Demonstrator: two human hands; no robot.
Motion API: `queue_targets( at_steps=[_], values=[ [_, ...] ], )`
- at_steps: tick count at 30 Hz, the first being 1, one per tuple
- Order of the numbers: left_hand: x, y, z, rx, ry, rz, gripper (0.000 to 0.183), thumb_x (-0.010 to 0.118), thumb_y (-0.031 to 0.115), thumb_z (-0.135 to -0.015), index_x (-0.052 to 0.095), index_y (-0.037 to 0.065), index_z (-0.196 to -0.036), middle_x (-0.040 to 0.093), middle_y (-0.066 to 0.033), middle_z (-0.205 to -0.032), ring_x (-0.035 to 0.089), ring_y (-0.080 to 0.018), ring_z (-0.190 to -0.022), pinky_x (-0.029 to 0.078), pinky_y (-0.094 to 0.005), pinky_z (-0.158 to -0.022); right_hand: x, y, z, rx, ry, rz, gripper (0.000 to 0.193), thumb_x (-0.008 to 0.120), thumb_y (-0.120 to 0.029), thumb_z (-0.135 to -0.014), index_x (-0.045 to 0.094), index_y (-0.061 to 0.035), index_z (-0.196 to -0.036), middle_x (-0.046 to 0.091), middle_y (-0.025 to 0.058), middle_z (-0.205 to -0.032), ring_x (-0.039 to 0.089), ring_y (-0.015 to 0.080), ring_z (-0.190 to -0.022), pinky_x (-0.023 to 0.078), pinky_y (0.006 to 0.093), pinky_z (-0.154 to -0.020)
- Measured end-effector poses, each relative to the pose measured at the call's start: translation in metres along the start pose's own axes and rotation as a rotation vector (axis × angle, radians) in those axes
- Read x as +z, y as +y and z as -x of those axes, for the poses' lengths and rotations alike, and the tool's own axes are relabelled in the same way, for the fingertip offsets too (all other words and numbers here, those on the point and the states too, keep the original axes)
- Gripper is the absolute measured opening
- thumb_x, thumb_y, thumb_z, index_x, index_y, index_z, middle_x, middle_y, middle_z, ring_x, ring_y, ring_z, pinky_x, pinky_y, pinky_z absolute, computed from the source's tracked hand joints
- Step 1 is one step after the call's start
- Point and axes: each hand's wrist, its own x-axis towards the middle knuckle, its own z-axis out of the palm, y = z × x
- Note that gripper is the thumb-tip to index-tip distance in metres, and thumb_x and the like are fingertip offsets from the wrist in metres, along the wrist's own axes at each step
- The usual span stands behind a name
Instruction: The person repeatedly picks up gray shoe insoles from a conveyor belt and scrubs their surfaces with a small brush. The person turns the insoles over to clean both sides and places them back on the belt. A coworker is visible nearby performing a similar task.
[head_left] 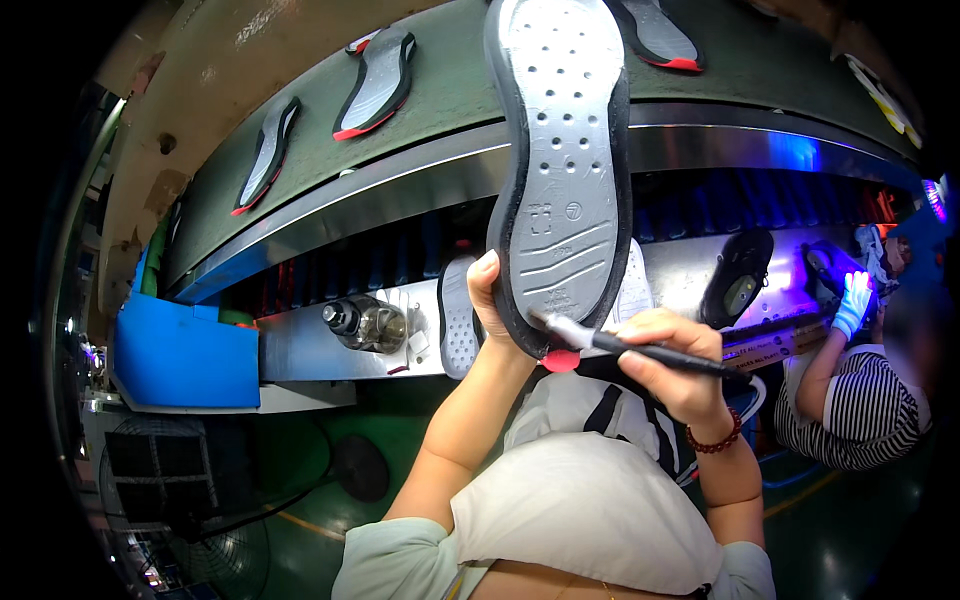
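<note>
Raised upright before me is a grey shoe sole (565, 190) with small holes, a black rim and a red tab at its lower end. My left hand (487, 300) grips it by the lower left edge; most of those fingers are hidden behind it. A brush (572, 330) with a black handle is pinched in my right hand (670, 360). Its tip meets or nearly meets the sole's lower end. Behind the held sole, another grey sole (459, 325) lies on the metal bench (290, 345).
A green conveyor belt (440, 90) carries several grey soles edged in black and red. On the bench are a clear bottle (372, 325) and a black shoe (738, 285). A blue box (185, 350) stands left. At right, a co-worker's gloved hand (853, 303) is near another shoe.
</note>
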Motion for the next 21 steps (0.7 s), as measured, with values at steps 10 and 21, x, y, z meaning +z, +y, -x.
queue_targets(
  at_steps=[10,21],
  values=[
    [0.009,0.012,-0.006,-0.037,-0.093,-0.019,0.044,0.047,0.025,-0.068,0.049,-0.006,-0.098,0.056,-0.0175,-0.092,0.056,-0.0255,-0.079,0.045,-0.0334,-0.075,-0.027,-0.022,-0.025,-0.04,-0.346,0.175,0.016,0.065,-0.001,-0.063,0.06,-0.0004,-0.078,0.061,0.0105,-0.078,0.058,0.0174,-0.071,0.045,0.025,-0.065],
    [0.013,0.017,-0.008,-0.109,-0.14,-0.018,0.043,0.046,0.023,-0.069,0.048,-0.006,-0.1,0.056,-0.0181,-0.093,0.057,-0.0257,-0.08,0.046,-0.0333,-0.074,-0.03,-0.017,-0.017,0.017,-0.293,0.048,0.015,0.064,0.001,-0.064,0.06,0.0003,-0.079,0.061,0.0093,-0.076,0.058,0.0155,-0.07,0.044,0.0235,-0.063]
  ],
)
